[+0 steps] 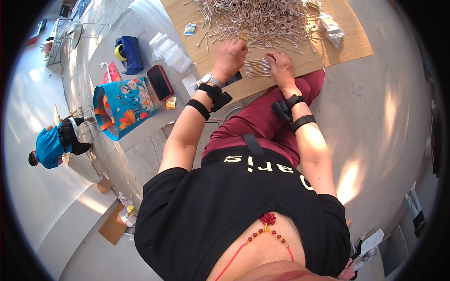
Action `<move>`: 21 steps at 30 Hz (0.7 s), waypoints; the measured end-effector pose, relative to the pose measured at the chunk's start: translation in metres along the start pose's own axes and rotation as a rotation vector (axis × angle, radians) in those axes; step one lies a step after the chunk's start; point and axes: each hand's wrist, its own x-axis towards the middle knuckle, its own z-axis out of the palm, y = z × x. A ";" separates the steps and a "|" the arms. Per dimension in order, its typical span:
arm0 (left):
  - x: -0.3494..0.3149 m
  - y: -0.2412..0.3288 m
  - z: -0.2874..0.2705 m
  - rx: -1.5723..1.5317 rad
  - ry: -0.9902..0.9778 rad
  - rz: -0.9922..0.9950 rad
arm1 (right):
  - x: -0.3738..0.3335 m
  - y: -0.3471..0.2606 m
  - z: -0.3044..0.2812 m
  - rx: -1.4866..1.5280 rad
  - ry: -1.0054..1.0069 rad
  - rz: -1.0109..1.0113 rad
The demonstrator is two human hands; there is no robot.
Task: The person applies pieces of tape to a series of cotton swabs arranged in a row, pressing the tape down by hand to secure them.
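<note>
On the wooden tabletop, a large loose heap of cotton swabs (262,18) spreads out in front of me. A neat row of cotton swabs (257,68) lies side by side between my hands near the table's front edge. My left hand (230,55) is at the heap's near edge, left of the row, its fingers curled together; what they pinch, if anything, is too small to make out. Bent and held close together, the fingers of my right hand (281,68) are at the row's right end. Whether a swab is between them is hidden.
Clear packs of swabs (331,29) lie at the table's right. On the left surface are a phone (160,82), a floral blue bag (125,105), a blue tape dispenser (130,55) and white plastic bags (169,52). A person in blue (50,145) is far left.
</note>
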 end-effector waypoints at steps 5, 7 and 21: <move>-0.013 0.002 0.012 0.082 -0.042 0.032 | -0.008 -0.003 -0.005 -0.016 0.021 0.004; -0.016 0.001 0.014 0.122 -0.031 0.064 | -0.011 -0.006 -0.007 -0.029 0.034 -0.014; -0.056 0.040 0.028 0.127 0.037 0.041 | -0.034 -0.014 -0.009 -0.207 0.072 -0.088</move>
